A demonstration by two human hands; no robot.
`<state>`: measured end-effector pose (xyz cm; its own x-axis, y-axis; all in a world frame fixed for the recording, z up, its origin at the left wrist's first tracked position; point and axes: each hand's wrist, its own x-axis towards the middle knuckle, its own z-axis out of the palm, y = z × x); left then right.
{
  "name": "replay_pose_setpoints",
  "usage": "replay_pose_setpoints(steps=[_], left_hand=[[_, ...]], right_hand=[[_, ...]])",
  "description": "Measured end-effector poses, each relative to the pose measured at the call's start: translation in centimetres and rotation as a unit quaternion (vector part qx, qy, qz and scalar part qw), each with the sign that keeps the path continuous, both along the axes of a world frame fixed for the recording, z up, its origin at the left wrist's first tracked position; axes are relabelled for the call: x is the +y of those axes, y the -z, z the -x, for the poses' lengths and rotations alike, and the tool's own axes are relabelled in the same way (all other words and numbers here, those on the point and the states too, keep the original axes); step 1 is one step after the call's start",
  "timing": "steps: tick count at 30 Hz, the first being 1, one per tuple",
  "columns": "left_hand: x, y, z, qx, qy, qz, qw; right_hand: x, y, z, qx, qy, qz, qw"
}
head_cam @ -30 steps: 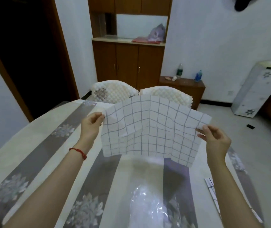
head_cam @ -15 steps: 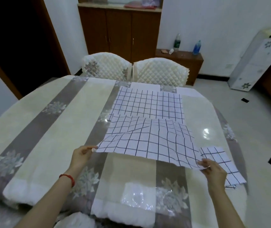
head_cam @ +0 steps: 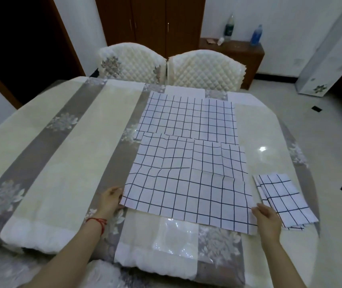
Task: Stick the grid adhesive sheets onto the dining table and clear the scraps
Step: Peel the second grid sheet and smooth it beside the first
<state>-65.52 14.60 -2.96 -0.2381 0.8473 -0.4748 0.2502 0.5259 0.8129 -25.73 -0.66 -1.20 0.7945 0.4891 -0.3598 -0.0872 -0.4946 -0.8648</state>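
Both forearms reach forward from the bottom of the view, bare to the edge of the picture. The left hand (head_cam: 110,199) lies low, palm turned inward, fingers loosely extended with their tips at the near left corner of a sheet (head_cam: 188,183); whether they pinch it cannot be told. A red string bracelet (head_cam: 98,222) circles the left wrist. The right hand (head_cam: 266,220) is seen from the back, fingers relaxed and pointing forward, thumb tip at the sheet's near right edge.

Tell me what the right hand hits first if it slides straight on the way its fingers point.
Probably the near grid sheet: the right hand sits at its near right corner, fingers aimed up-left across it. The folded stack lies to its right, off that line.
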Motion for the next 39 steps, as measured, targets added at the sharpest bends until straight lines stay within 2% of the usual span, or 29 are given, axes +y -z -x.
replay_pose_setpoints(steps=[6,12,17,24,39], left_hand=[[0.6,0.6,-0.4,0.016,-0.032,0.037,0.999],[0.2,-0.2,0.1,0.041,-0.039,0.015,0.998],[-0.9,-0.2,2.9,0.130,-0.023,0.038,0.991],[-2.7,-0.3,4.8,0.151,-0.010,0.049,0.987],[-4.1,-0.5,4.6,0.190,0.039,0.040,0.980]], right_hand=[[0.3,0.7,0.5,-0.004,0.054,0.058,0.997],[0.5,1.1,1.1,-0.001,0.034,0.078,0.996],[0.2,1.4,2.3,-0.023,-0.010,0.091,0.995],[-1.3,1.1,3.2,-0.046,-0.062,0.120,0.990],[-3.1,0.8,3.9,-0.076,-0.056,0.144,0.985]])
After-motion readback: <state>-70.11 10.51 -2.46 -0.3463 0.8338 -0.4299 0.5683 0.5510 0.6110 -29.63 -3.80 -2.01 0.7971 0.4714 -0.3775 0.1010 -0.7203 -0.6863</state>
